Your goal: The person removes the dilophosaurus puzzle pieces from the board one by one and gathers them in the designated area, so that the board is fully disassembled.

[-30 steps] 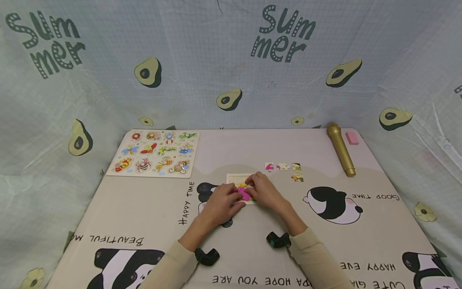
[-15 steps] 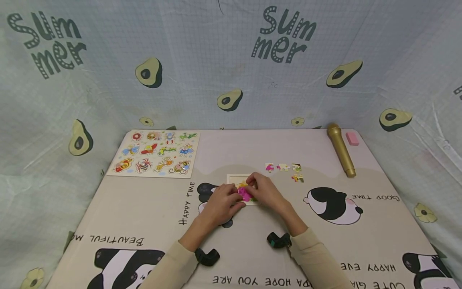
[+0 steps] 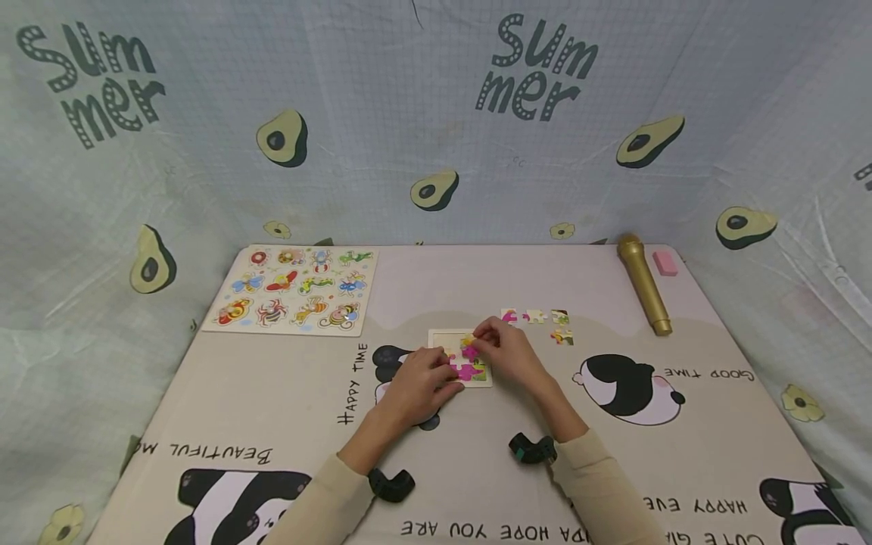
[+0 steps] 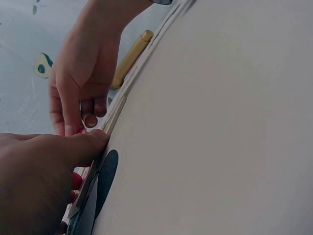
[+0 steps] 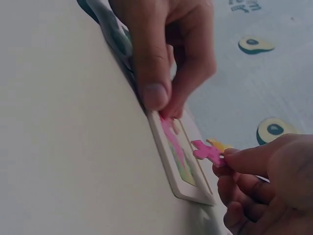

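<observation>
A small jigsaw puzzle frame [image 3: 446, 335] lies at mid-table, with pink and green pieces [image 3: 470, 372] fitted along its near side. My left hand [image 3: 422, 384] holds the frame at its left end, thumb at the near edge and fingertips over the pieces. Between thumb and fingers, my right hand [image 3: 509, 356] pinches a pink-and-yellow puzzle piece [image 5: 208, 152]. In the right wrist view that piece is raised over the frame's far right part, tilted. Several loose puzzle pieces [image 3: 535, 316] lie on the table just beyond the right hand.
At the back left lies a board with insect pictures [image 3: 293, 291]. A gold microphone-shaped object [image 3: 644, 284] and a pink block [image 3: 664, 263] are at the back right. The tablecloth [image 3: 272, 393] bears panda prints and lettering; a printed curtain [image 3: 368, 98] hangs behind.
My right hand has drawn slightly back to the right with the puzzle piece, uncovering more of the frame and its pink and green pieces. My left hand has stayed in place.
</observation>
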Tool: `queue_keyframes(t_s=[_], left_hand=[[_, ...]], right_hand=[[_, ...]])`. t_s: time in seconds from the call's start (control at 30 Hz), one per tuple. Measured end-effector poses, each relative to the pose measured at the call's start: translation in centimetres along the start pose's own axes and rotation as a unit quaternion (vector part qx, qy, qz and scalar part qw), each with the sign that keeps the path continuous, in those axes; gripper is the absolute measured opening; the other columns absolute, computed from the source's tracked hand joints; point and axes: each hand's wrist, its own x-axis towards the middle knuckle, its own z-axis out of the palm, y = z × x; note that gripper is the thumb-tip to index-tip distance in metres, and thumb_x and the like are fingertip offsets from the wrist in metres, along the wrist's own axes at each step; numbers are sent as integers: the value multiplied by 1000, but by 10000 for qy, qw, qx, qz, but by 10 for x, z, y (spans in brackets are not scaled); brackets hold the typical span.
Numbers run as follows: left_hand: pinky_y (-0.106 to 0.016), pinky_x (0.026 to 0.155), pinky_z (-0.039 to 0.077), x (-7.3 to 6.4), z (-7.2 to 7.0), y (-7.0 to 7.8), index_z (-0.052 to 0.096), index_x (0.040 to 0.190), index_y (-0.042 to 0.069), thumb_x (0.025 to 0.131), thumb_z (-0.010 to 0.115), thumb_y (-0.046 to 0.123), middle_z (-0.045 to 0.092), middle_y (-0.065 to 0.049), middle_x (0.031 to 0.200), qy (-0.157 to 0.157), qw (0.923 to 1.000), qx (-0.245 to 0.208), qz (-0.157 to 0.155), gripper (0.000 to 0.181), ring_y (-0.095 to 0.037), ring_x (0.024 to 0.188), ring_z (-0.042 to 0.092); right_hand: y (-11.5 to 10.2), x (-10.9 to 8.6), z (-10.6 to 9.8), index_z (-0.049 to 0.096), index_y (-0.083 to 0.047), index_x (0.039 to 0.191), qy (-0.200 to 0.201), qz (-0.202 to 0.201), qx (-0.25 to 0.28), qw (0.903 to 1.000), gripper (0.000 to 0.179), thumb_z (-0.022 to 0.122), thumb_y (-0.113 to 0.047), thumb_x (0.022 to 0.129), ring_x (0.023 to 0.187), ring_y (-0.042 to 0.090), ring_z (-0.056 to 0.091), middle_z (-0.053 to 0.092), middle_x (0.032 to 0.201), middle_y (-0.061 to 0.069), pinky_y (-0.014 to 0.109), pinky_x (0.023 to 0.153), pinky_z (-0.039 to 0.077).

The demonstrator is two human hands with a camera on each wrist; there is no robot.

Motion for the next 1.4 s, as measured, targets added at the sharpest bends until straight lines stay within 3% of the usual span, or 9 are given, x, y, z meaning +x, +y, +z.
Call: queue_keyframes(t_s=[0.4,0.77,1.13,1.4], left_hand=[[-36,81,48,0,1,0,78,92,17,88,77,32,58,1,91,-91,9998,-111,-125,15,-16,87,54],[-35,84,48,-1,2,0,77,93,18,89,76,33,59,2,92,-108,9997,-52,-202,16,-15,88,54],[-34,83,48,-1,4,-1,77,93,19,89,75,34,58,3,92,-125,9996,-39,-233,16,-14,87,53],[-35,84,48,-1,4,-1,77,92,19,89,75,34,59,3,93,-126,9996,-59,-265,16,-15,88,54]], right_hand=[[16,5,-33,63,1,115,376,428,139,9983,22,65,-11,96,72,18,65,67,98,16,21,59,52],[30,3,-59,61,2,118,581,610,-20,9964,24,61,-10,97,76,22,66,66,102,20,21,63,54],[42,-3,-82,60,4,119,413,1084,-488,9921,28,58,-11,95,78,22,62,66,99,19,24,66,48],[44,-4,-87,62,4,119,156,1364,-805,9873,27,61,-14,98,83,24,59,66,101,19,25,68,47]])
